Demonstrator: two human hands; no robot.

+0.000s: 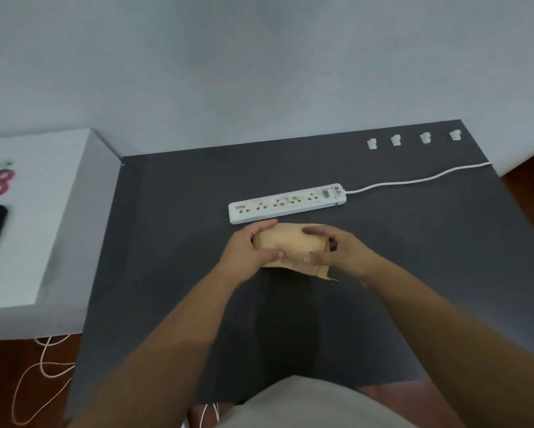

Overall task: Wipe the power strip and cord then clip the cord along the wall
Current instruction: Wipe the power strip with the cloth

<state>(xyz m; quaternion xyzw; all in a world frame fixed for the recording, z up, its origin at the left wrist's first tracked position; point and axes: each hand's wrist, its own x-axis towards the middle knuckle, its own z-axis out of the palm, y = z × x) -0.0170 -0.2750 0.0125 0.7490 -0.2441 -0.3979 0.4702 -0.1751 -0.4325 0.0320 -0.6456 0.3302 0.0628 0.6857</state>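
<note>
Power strip (287,202) lies untouched; both hands grip a tan cloth (285,244), partly hiding it.

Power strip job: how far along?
Done: nothing visible; the power strip still shows brown grime. In hand: left hand and right hand both grip a tan cloth just short of the strip. Left: wiping strip and cord, then clipping; four clips sit unused.
</note>
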